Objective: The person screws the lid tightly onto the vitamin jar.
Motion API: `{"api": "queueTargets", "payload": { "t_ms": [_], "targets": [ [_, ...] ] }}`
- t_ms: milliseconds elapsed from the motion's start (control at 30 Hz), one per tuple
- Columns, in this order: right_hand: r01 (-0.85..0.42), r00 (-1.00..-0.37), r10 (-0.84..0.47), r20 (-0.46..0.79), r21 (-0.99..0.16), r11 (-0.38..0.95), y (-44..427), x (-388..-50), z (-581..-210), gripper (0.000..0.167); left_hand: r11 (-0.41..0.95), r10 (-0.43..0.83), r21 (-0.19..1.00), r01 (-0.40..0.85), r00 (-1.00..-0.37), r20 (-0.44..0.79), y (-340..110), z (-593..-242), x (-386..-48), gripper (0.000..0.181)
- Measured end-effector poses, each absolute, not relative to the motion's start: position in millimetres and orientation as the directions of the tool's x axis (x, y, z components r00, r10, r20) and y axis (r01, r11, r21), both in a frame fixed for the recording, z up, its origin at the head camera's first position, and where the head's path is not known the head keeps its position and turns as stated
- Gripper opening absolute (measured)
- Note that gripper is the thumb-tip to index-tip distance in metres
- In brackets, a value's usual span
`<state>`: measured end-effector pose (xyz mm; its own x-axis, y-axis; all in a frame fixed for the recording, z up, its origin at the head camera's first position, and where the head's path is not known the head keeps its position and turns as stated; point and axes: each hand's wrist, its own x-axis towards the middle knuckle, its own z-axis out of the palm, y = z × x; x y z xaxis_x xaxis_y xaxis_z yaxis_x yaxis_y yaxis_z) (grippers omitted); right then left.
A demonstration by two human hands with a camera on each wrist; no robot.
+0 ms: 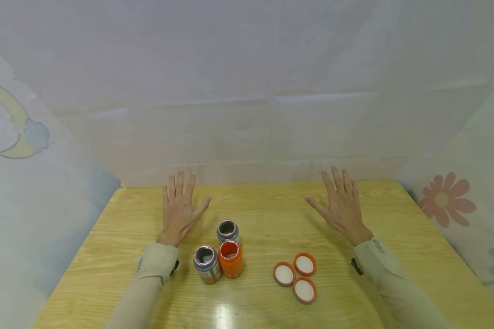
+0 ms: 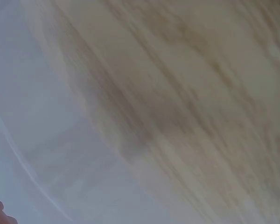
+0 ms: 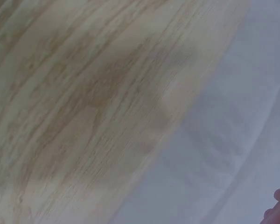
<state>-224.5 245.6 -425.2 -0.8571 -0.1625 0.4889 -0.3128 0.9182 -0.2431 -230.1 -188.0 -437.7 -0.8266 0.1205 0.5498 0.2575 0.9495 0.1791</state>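
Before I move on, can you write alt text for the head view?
A person's left hand and right hand spread over a wooden table, holding nothing. Between the arms stand an orange jar and two gray jars, all open, with three orange-rimmed lids to their right.

I'm seeing three small jars standing upright on the desk [image 1: 263, 214], close together and nearest the left hand [image 1: 178, 214]. An orange jar [image 1: 232, 266] is standing with one gray jar [image 1: 208, 272] just to its left and another gray jar [image 1: 228, 236] peeking out behind it. All three are showing open tops with rough, shiny rims. Three round lids [image 1: 284, 275] are lying bunched together nearer the right hand [image 1: 342, 211], showing white insides and orange edges.
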Motion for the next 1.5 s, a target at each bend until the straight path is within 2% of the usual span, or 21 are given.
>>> {"api": "queueTargets", "payload": {
  "t_ms": [567, 1033, 1333, 1500],
  "targets": [
    [-0.321, -0.843, -0.164, 0.512, -0.234, 0.918, 251.6, -217.0, -426.8, 0.089, 0.940, 0.127, 0.213, 0.266, -0.852, 0.508, -191.2, -437.0, -219.8, 0.083],
    [-0.308, -0.865, -0.158, 0.477, -0.256, 0.916, 257.3, -204.4, -426.9, 0.090, 0.927, 0.142, 0.227, 0.299, -0.840, 0.524, -192.2, -436.4, -209.7, 0.084],
    [-0.326, -0.865, -0.175, 0.470, -0.262, 0.908, 257.9, -198.5, -426.9, 0.090, 0.924, 0.163, 0.197, 0.329, -0.801, 0.575, -193.3, -438.4, -205.2, 0.083],
    [-0.336, -0.868, -0.188, 0.460, -0.264, 0.904, 255.8, -194.5, -425.6, 0.090, 0.921, 0.173, 0.194, 0.338, -0.800, 0.575, -193.3, -437.8, -201.3, 0.082]
  ]
}}
